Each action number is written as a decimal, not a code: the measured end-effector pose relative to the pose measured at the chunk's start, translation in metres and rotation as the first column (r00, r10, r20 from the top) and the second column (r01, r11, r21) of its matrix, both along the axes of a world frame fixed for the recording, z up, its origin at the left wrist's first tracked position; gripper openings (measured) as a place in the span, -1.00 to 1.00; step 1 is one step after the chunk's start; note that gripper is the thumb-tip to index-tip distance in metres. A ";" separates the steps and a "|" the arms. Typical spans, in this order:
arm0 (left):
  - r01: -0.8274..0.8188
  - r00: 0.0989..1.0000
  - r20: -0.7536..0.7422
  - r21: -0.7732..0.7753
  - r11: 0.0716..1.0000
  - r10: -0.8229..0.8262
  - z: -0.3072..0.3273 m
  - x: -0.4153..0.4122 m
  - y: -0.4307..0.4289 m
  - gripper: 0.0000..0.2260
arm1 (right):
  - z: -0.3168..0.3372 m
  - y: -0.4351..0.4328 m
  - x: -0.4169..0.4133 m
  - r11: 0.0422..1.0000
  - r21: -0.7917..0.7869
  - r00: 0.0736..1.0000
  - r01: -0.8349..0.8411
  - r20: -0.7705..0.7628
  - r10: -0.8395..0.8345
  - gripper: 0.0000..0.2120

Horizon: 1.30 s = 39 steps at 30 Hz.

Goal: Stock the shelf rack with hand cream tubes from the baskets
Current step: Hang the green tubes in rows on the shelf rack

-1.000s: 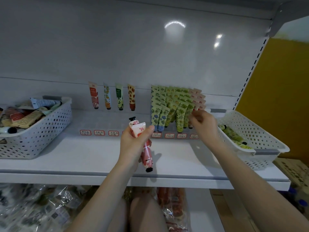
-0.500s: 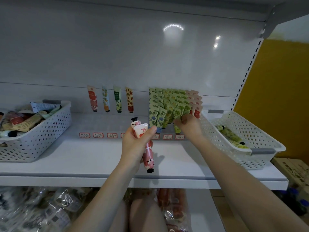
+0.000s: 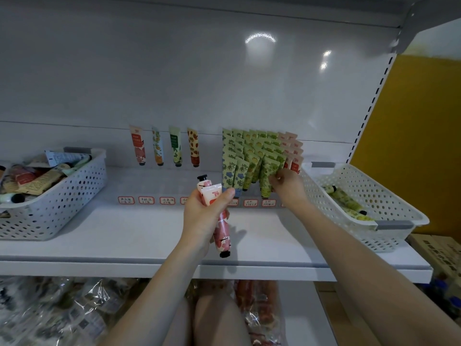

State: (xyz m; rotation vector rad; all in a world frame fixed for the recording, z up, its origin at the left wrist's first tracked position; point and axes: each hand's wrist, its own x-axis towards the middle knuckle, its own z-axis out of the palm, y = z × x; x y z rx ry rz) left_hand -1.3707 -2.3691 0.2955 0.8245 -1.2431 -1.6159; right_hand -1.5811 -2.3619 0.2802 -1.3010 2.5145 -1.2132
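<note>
White back panel (image 3: 174, 71) fills the upper half of the view, with a slotted upright along its edge at 2 o'clock and a yellow wall (image 3: 411, 146) beyond it at 3 o'clock. Below runs the white shelf (image 3: 124, 236), edge to edge across the middle. Under it, from 6 to 8 o'clock, lie clear-wrapped packages (image 3: 62, 313), and a cardboard box (image 3: 444, 255) sits at 4 o'clock.

At 9 o'clock stands the left basket (image 3: 62, 196), white and perforated, heaped with mixed tubes (image 3: 27, 178). At 3 o'clock the right basket (image 3: 389, 236) holds only a few green tubes (image 3: 346, 201) lying flat on its floor.

On the rack at the back of the shelf, just right of centre, the stocked green rows (image 3: 249, 156) stand packed tight, caps down, with a narrow pink-and-red row (image 3: 293, 151) touching them on the 3 o'clock side. To their left, four single tubes (image 3: 158, 148) stand well apart from one another. A strip of small red-bordered labels (image 3: 147, 200) runs along the rack's front.

The left hand (image 3: 202, 221), just below centre, is closed round a small bunch of pink flowered tubes (image 3: 223, 233); the thumb presses across a flat crimped end, one black cap sticks out at 12 o'clock and another at 6 o'clock. The bunch partly hides the labels behind it.

The right hand (image 3: 287, 186), at about 2 o'clock from the left one, has its fingers curled in and pinches the right edge of the front green tube (image 3: 265, 181), which leans in its row. The hand covers the foot of the pink-and-red row.
</note>
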 end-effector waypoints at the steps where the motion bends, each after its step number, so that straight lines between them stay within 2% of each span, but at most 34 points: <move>1: 0.001 1.000 0.001 -0.002 1.000 -0.001 0.000 0.000 0.000 -0.81 | 0.000 0.001 0.000 1.000 -0.006 1.000 -0.006 0.002 0.006 -0.77; 5: 0.002 1.000 0.005 -0.004 1.000 -0.002 0.000 0.000 -0.001 -0.82 | 0.005 0.005 0.002 1.000 -0.021 0.999 -0.014 0.042 0.014 -0.73; 9: -0.001 1.000 -0.004 -0.002 1.000 0.001 0.001 0.000 0.000 -0.82 | 0.012 0.010 0.007 1.000 0.006 1.000 0.001 0.001 -0.001 -0.69; 13: -0.003 1.000 -0.012 -0.005 1.000 0.002 0.004 0.000 0.000 -0.81 | 0.021 0.022 0.017 0.999 -0.038 1.000 -0.006 -0.028 0.005 -0.67; 16: -0.009 0.999 -0.041 0.015 1.000 0.010 0.007 -0.001 0.000 -0.81 | 0.026 0.031 0.029 0.988 -0.150 0.999 -0.043 -0.018 0.041 -0.77; 18: -0.005 0.996 -0.089 0.058 0.998 0.010 0.011 -0.001 -0.001 -0.83 | 0.028 0.040 0.042 0.971 -0.192 0.988 -0.144 0.035 0.153 -0.84; 20: 0.008 0.989 -0.148 0.095 0.995 0.006 0.015 -0.002 0.000 -0.85 | 0.029 0.053 0.061 0.939 -0.157 0.932 -0.306 0.152 0.329 -0.82; 22: 0.004 0.982 -0.190 0.108 0.994 0.016 0.020 -0.004 0.002 -0.85 | 0.030 0.066 0.079 0.881 -0.135 0.831 -0.453 0.293 0.473 -0.85; 25: -0.023 0.975 -0.219 0.103 0.994 0.045 0.021 -0.006 0.003 -0.84 | 0.027 0.077 0.097 0.830 -0.170 0.736 -0.532 0.392 0.552 -0.95; 30: 0.008 0.979 -0.203 0.053 0.999 0.003 0.020 -0.004 0.003 -0.72 | 0.019 0.077 0.102 0.829 -0.187 0.719 -0.527 0.423 0.552 -0.92; 32: 0.010 0.982 -0.190 0.038 0.999 -0.002 0.018 -0.001 0.001 -0.73 | 0.017 0.078 0.099 0.846 -0.225 0.717 -0.484 0.452 0.531 -0.91; 35: -0.013 0.986 -0.169 -0.034 0.999 0.007 0.016 0.004 -0.003 -0.86 | 0.013 0.082 0.092 0.877 -0.264 0.727 -0.402 0.491 0.481 -0.89; 39: 0.016 0.994 -0.106 -0.123 0.992 -0.029 0.017 0.002 0.000 -0.82 | 0.004 0.085 0.087 0.890 -0.187 0.773 -0.417 0.442 0.455 -0.88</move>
